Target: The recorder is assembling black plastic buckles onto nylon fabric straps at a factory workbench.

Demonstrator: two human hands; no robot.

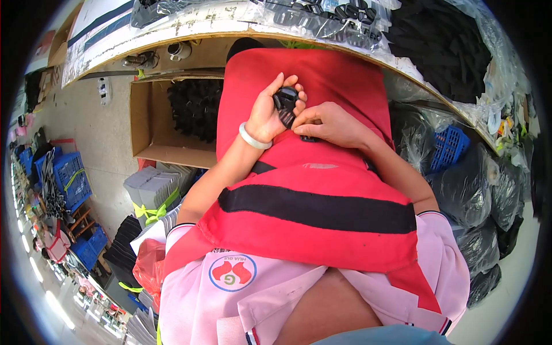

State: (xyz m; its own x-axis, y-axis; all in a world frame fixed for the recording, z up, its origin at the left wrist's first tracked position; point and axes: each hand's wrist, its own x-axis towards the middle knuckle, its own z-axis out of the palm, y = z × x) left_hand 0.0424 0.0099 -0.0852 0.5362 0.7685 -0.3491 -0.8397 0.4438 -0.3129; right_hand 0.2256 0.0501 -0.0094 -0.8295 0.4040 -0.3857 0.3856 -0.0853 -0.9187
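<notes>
Over my red apron (351, 92), my left hand (264, 112) is turned palm up, its fingers curled round a black plastic buckle (286, 99). A pale bangle (255, 138) circles that wrist. My right hand (336, 123) comes in from the right, fingertips pinched together at the buckle's lower end. What the pinch holds is hidden by the fingers. Just under them a small black piece (309, 138) shows; whether it is held or lies on the apron I cannot tell.
A worktable (230, 23) curves across ahead, with bagged black buckles (351, 14) and a heap of black straps (440, 49). Left of my lap stands a cardboard box (148, 118) of black parts. Stacked grey pieces (152, 187), a blue basket (448, 148) and plastic bags (466, 187) flank me.
</notes>
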